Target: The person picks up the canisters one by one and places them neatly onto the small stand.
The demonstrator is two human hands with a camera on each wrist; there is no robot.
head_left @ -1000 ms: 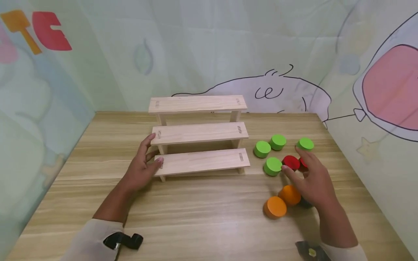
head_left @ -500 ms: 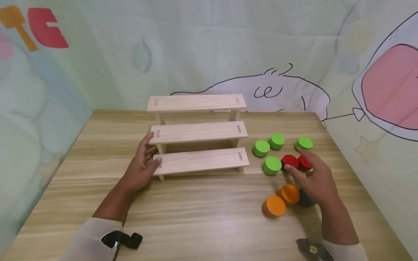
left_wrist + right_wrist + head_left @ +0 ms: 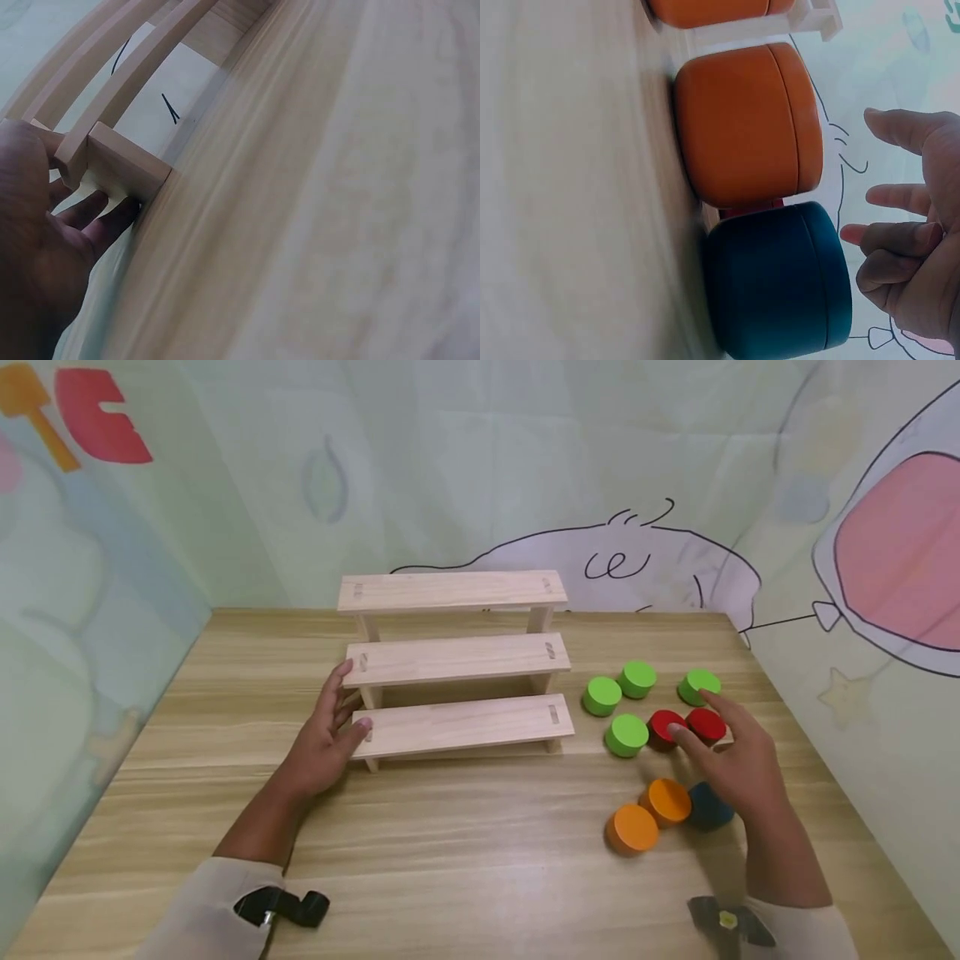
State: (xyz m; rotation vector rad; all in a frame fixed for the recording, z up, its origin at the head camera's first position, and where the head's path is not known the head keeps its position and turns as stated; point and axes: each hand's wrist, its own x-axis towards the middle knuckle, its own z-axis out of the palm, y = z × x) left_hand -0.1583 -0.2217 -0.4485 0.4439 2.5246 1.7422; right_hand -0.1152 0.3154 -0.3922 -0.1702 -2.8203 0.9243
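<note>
A three-tier wooden step shelf (image 3: 457, 727) stands at the middle of the table. My left hand (image 3: 322, 747) grips its left end, the thumb on top of the lowest board and the fingers behind the side. In the left wrist view, fingertips reach around the shelf's end leg (image 3: 127, 161). My right hand (image 3: 742, 764) hovers above a red pot (image 3: 666, 729) and a second red pot (image 3: 707, 727), thumb and index finger apart with nothing between them. In the right wrist view, an orange lidded pot (image 3: 742, 127) and a dark blue pot (image 3: 780, 285) stand below that hand.
Several green pots (image 3: 627, 736) sit right of the shelf, one farther right (image 3: 699, 687) behind the red ones. Two orange pots (image 3: 632, 830) stand nearer the front, beside the dark blue one. Printed cloth walls (image 3: 465, 460) border the wooden table (image 3: 465, 860) behind and at the sides.
My right hand has shifted slightly right, uncovering more of the second red pot and the dark blue pot. The left hand keeps its grip on the shelf, and the pots stay put.
</note>
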